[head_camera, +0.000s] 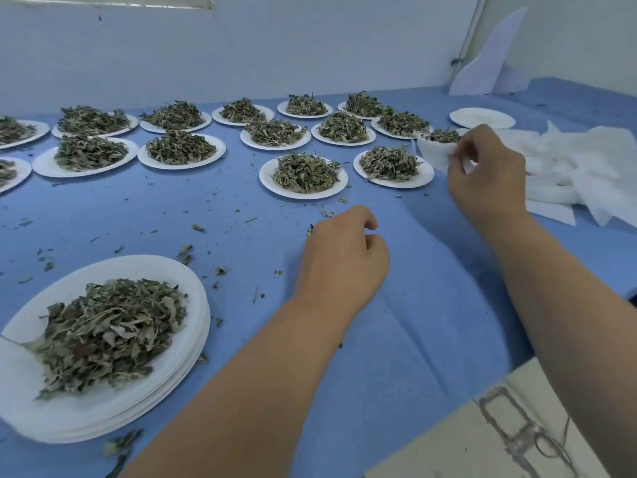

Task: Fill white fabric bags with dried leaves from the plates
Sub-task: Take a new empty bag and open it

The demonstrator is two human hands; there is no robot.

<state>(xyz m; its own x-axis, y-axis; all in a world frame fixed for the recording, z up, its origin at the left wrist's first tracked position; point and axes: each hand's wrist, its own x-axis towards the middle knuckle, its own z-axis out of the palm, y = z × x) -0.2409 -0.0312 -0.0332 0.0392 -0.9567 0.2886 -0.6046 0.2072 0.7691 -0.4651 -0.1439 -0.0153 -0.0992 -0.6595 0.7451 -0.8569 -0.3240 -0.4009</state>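
Note:
Several white plates heaped with dried green leaves stand on the blue cloth, among them one (303, 188) in the middle and one (393, 181) to its right. My right hand (489, 174) pinches a white fabric bag (436, 153) stuffed with leaves, held just above the cloth beside that right plate. My left hand (341, 257) hovers low over the cloth with its fingers curled; whether it holds leaf bits is hidden. A stack of plates (165, 270) topped with leaves sits at the near left.
A pile of white fabric bags (572, 167) lies at the right, behind my right hand. A bare white plate (482, 117) stands at the back right. Leaf crumbs litter the blue cloth (431, 305). A white wall bounds the far side.

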